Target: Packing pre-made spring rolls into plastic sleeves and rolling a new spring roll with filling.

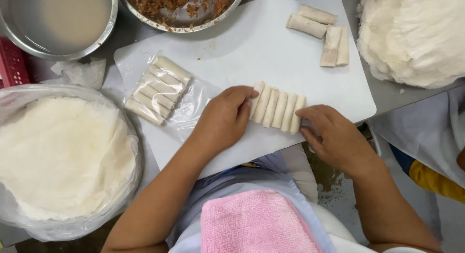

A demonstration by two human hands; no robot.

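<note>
Nearest you, a pink terry towel (256, 224) lies folded on your lap, just below the near edge of the white plastic cutting board (252, 49).

Your left hand (225, 118) and right hand (334, 136) bracket a row of five pale rolled spring rolls (277, 108) lying side by side near the board's near edge. Your left fingers curl against the row's left end, touching the outermost roll; your right fingertips press against its right end. Neither hand is clenched around a roll; both are squeezing the row together from its sides, flat on the board.

As for progress, I judge it partly along. One clear plastic bag of packed spring rolls (157, 90) already lies to the left on the board, filled with a neat row, its open end trailing toward your left hand. The row between your hands is gathered but not bagged. Four more loose spring rolls (322, 32) wait at the far right of the board, two lying crosswise and two lengthwise.

Supplies remain plentiful: a steel bowl of brown minced filling (181, 6) sits far centre, a steel bowl of cloudy pale liquid (60, 20) far left, a bag-lined stack of round white wrappers (60, 156) at near left, and another heap of white wrappers (414, 35) at far right.
</note>
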